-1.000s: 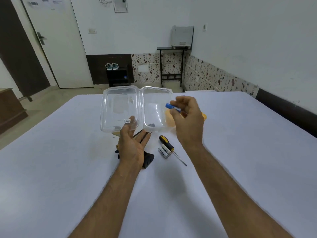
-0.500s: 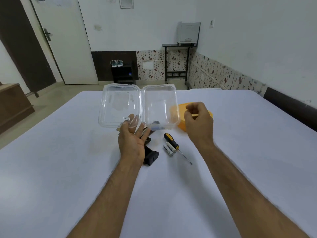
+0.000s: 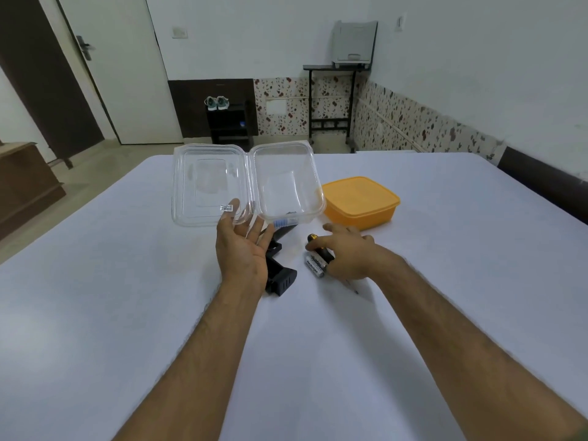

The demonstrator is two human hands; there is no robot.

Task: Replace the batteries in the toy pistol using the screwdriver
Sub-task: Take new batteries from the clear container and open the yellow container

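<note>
Right hand (image 3: 345, 254) now down from by the box (image 3: 248, 183) onto the screwdriver (image 3: 319, 248) and batteries (image 3: 315, 265), fingers curling, grip unclear; left hand (image 3: 243, 246) holding box; pistol (image 3: 280, 275) under box; best pinch handle firmly.

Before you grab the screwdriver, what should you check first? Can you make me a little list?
1. Screwdriver within reach: ok, the right hand is on its handle.
2. Firm grip on it: cannot tell, the fingers hide most of the handle.
3. Batteries handy: ok, they lie on the table right beside the screwdriver.
4. Left hand free for the toy pistol: not ok, it holds the open clear box.
5. Toy pistol's screw facing up: cannot tell, the left hand covers much of it.
</note>
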